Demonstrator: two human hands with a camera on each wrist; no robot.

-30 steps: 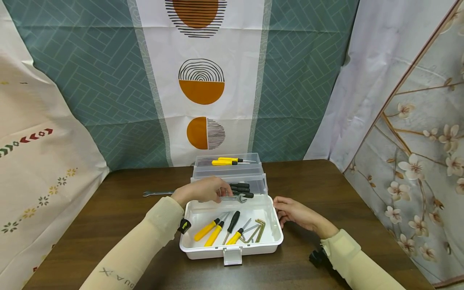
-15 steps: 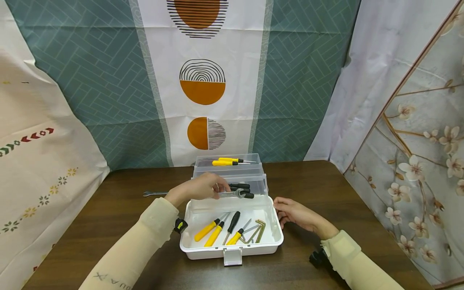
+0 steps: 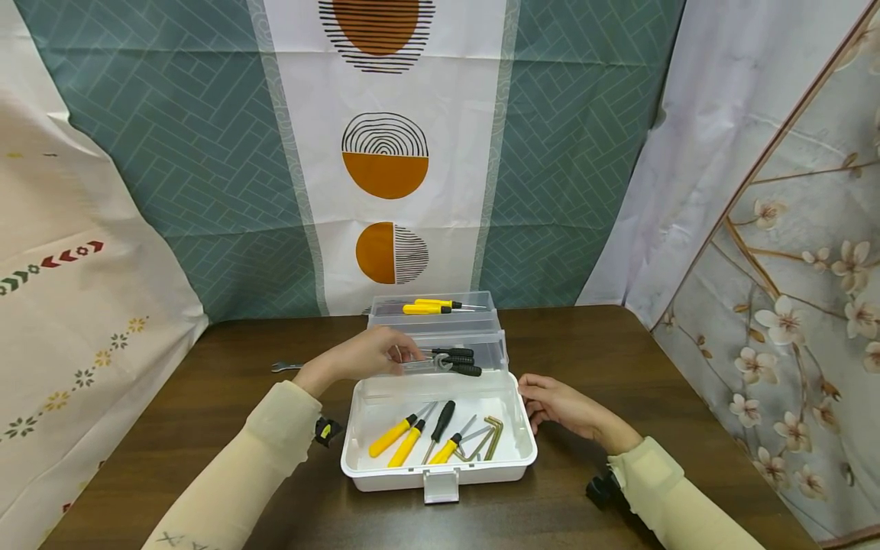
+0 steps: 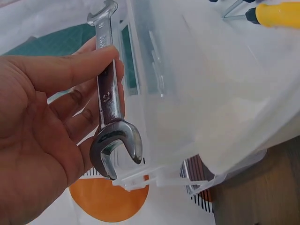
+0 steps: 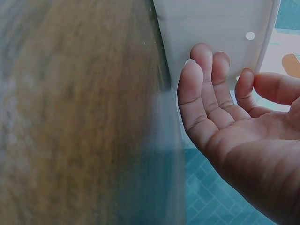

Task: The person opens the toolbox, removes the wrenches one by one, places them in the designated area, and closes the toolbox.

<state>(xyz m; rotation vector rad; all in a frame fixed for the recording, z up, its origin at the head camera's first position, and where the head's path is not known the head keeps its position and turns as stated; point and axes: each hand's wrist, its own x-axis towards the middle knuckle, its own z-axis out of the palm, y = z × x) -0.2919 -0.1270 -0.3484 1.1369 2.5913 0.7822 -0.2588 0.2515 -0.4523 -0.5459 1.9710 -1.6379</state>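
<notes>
Gripping silver wrench (image 4: 108,96) with left fingers (image 4: 77,71), right fingers (image 5: 220,68) relaxed against white toolbox (image 3: 392,480)

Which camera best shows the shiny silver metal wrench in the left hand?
The left wrist view: the shiny silver metal wrench appears large there, both open ends showing. The head view shows it small, partly covered by the left hand; the right wrist view doesn't show it.

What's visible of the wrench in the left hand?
The wrench has a shiny, silvery, metal-looking shank with stamped markings and an open fork at each end. The left hand pinches it near the middle between thumb and fingers. In the head view it hangs crosswise in front of clear compartments of the white toolbox; contact unclear.
</notes>
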